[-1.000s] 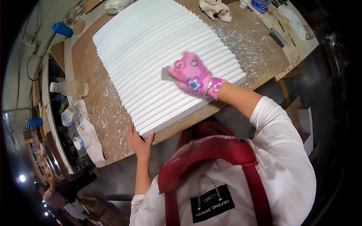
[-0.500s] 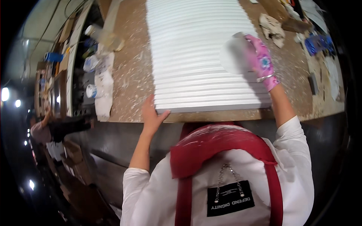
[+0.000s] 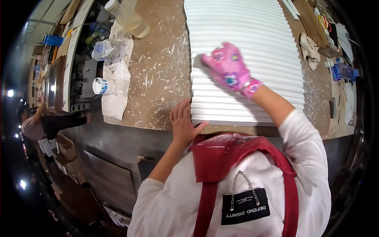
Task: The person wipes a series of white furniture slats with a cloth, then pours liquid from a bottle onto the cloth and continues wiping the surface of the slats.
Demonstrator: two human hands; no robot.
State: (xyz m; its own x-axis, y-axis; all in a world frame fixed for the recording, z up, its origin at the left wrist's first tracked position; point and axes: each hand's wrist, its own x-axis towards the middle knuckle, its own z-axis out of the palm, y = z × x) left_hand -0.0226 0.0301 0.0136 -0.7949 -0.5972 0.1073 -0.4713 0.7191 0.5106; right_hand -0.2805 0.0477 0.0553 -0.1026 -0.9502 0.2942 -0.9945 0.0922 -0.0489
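A white ribbed panel (image 3: 252, 31) lies flat on the worktable before me, its ridges running left to right. My left hand (image 3: 183, 120) is bare and rests at the panel's near left corner. Its fingers stretch along the left side, and the thumb reaches out by the front edge. Over the ribs is my right hand (image 3: 231, 69), in a pink flowered glove with a metal bracelet at the wrist. Its fingers are closed on a small greyish pad (image 3: 199, 62) near the panel's left edge. Most of that pad is hidden beneath the glove.
The brown worktable (image 3: 158, 79) is flecked with white. Along its left side are a cloudy bottle (image 3: 132, 21), a crumpled clear plastic bottle (image 3: 108, 50) and a white tub (image 3: 103, 86). A rag (image 3: 310, 51) and a blue-labelled bottle (image 3: 344, 72) lie right. Another person (image 3: 33, 124) is far left.
My right hand has swept left across the ribs, from the panel's right side to its left edge. My left hand stays at the corner. The whole view has shifted.
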